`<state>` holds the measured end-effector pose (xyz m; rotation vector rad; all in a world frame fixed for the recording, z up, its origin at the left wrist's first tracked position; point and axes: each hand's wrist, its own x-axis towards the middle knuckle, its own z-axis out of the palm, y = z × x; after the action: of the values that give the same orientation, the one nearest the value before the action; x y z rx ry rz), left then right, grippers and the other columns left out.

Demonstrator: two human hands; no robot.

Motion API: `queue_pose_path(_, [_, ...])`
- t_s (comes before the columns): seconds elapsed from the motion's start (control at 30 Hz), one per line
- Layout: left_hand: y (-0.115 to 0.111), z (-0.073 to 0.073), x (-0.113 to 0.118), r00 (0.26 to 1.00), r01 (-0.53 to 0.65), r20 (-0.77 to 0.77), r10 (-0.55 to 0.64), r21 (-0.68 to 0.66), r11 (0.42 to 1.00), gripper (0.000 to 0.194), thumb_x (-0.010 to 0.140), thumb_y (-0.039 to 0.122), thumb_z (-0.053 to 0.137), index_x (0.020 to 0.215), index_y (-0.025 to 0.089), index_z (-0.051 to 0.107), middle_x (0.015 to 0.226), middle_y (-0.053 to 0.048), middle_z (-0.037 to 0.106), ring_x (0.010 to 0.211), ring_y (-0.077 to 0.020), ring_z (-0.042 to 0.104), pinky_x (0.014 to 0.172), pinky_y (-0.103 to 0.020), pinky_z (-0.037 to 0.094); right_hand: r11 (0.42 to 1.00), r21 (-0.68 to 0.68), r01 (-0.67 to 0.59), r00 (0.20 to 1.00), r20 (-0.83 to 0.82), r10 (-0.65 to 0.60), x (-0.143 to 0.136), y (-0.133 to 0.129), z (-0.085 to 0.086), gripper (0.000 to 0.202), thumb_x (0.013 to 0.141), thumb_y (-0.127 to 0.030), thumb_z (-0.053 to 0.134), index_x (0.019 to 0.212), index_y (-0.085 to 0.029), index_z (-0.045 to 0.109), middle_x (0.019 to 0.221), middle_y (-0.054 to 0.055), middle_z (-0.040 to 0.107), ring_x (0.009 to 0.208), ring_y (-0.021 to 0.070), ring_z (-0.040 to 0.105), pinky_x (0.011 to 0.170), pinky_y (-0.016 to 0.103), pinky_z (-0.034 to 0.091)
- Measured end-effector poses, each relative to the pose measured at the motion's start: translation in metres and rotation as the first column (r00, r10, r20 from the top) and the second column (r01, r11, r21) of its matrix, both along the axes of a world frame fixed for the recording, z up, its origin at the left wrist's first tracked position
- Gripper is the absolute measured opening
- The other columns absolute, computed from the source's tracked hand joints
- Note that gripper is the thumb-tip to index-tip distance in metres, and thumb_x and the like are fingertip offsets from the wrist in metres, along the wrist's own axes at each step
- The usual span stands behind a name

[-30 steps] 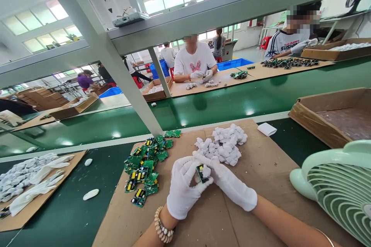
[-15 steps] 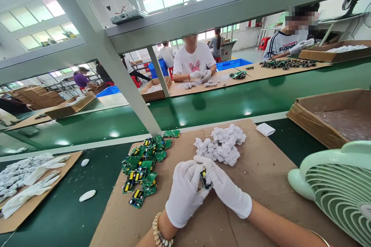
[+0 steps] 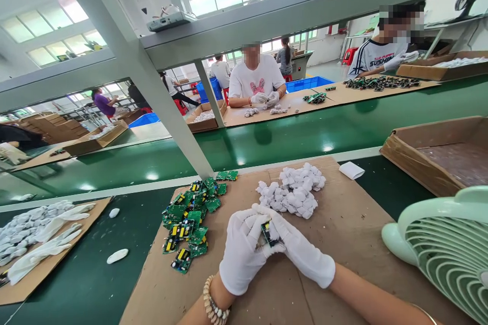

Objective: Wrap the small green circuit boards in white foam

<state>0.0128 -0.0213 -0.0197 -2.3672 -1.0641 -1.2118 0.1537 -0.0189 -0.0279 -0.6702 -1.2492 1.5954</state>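
Left hand: your left hand point(image 3: 244, 251), white-gloved, grips the circuit board point(image 3: 270, 233) from its left side, lower centre of the frame.
Right hand: your right hand point(image 3: 305, 251), also gloved, closes on the same board from the right; the fingertips of both hands meet above it.
Board in hand: tilted, green, with a yellow part and a white lump against it, partly hidden by the gloves.
White lumps: a heap point(image 3: 292, 190) lies on the cardboard sheet point(image 3: 236, 294), just beyond your hands.
Board pile: green boards point(image 3: 194, 213) with yellow parts lie on the sheet, left of your left hand.
Lower right: a pale green fan point(image 3: 453, 249) stands near an open cardboard box point(image 3: 438, 155).
Lower left: empty white gloves point(image 3: 49, 251) lie beside more lumps point(image 3: 26, 228).
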Motion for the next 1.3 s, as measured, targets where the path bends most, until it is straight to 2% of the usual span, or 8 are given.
queue_pose_path(0.2, [0.002,0.001,0.001,0.999,0.004,0.037,-0.002,-0.042,0.999,0.039,0.079,0.047,0.062,0.105,0.018,0.056,0.090,-0.008,0.066,0.086,-0.0218,0.059,0.076,-0.035,0.046,0.997,0.073,0.004,0.999,0.045,-0.007,0.003,0.005,-0.005,0.052,0.083,-0.059,0.054,0.123,-0.026,0.057,0.134,0.005,0.049,0.129,0.0230,0.036,0.114,0.040,0.017])
queue_pose_path(0.33, [0.002,0.000,-0.003,0.995,0.062,0.087,-0.052,-0.112,0.992,0.039,0.080,0.044,0.062,0.110,0.019,0.054,0.097,-0.008,0.066,0.095,-0.0229,0.058,0.082,-0.036,0.047,0.970,-0.173,-0.168,0.970,-0.206,0.131,0.004,0.004,0.016,0.047,0.087,-0.052,0.052,0.123,-0.023,0.056,0.131,0.006,0.050,0.124,0.0220,0.041,0.109,0.038,0.028])
queue_pose_path(0.47, [0.003,-0.003,-0.002,0.996,0.090,0.023,-0.089,-0.028,0.996,0.042,0.080,0.040,0.063,0.114,0.018,0.052,0.096,-0.008,0.067,0.095,-0.0234,0.058,0.083,-0.037,0.047,0.921,-0.315,-0.228,0.940,-0.319,0.123,0.003,0.001,0.025,0.049,0.082,-0.042,0.063,0.126,-0.022,0.053,0.088,0.004,0.064,0.084,0.0171,0.058,0.075,0.027,0.049])
queue_pose_path(0.53, [0.003,-0.004,0.000,0.997,0.071,0.019,-0.071,-0.013,0.997,0.042,0.079,0.038,0.065,0.114,0.018,0.053,0.095,-0.008,0.067,0.093,-0.0232,0.059,0.082,-0.037,0.047,0.929,-0.318,-0.190,0.938,-0.337,0.077,0.001,0.000,0.022,0.050,0.078,-0.039,0.069,0.123,-0.020,0.056,0.075,0.001,0.061,0.070,0.0142,0.055,0.064,0.024,0.046])
queue_pose_path(0.8, [-0.003,-0.001,0.006,0.986,0.085,0.153,-0.060,-0.159,0.984,0.047,0.078,0.041,0.065,0.117,0.019,0.051,0.104,-0.009,0.064,0.102,-0.0239,0.056,0.087,-0.040,0.048,0.964,-0.264,-0.018,0.969,-0.242,-0.048,-0.004,0.003,0.014,0.048,0.074,-0.046,0.072,0.114,-0.020,0.063,0.065,-0.001,0.055,0.057,0.0138,0.048,0.061,0.028,0.045])
queue_pose_path(1.03, [-0.001,0.002,0.002,0.974,0.139,0.203,-0.102,-0.179,0.974,0.038,0.077,0.040,0.065,0.107,0.019,0.058,0.098,-0.007,0.066,0.096,-0.0227,0.058,0.081,-0.038,0.051,0.938,-0.277,-0.208,0.914,-0.396,0.086,-0.004,0.000,0.021,0.042,0.085,-0.049,0.056,0.117,-0.023,0.059,0.070,0.001,0.057,0.070,0.0178,0.057,0.070,0.031,0.048])
queue_pose_path(1.17, [-0.002,-0.004,0.004,0.979,0.117,0.184,-0.088,-0.151,0.982,0.040,0.078,0.040,0.065,0.112,0.020,0.057,0.100,-0.008,0.065,0.097,-0.0234,0.058,0.082,-0.040,0.051,0.933,-0.308,-0.189,0.909,-0.415,0.047,-0.004,-0.003,0.023,0.044,0.079,-0.039,0.069,0.117,-0.018,0.057,0.062,-0.003,0.053,0.062,0.0121,0.053,0.060,0.022,0.044])
queue_pose_path(1.3, [-0.001,-0.004,0.005,0.969,0.163,0.224,-0.103,-0.265,0.950,0.043,0.077,0.043,0.065,0.113,0.022,0.057,0.105,-0.009,0.064,0.103,-0.0255,0.057,0.087,-0.044,0.049,0.961,-0.256,-0.105,0.930,-0.367,0.004,-0.005,-0.003,0.022,0.039,0.079,-0.040,0.069,0.108,-0.017,0.060,0.055,-0.004,0.049,0.054,0.0117,0.050,0.055,0.022,0.042])
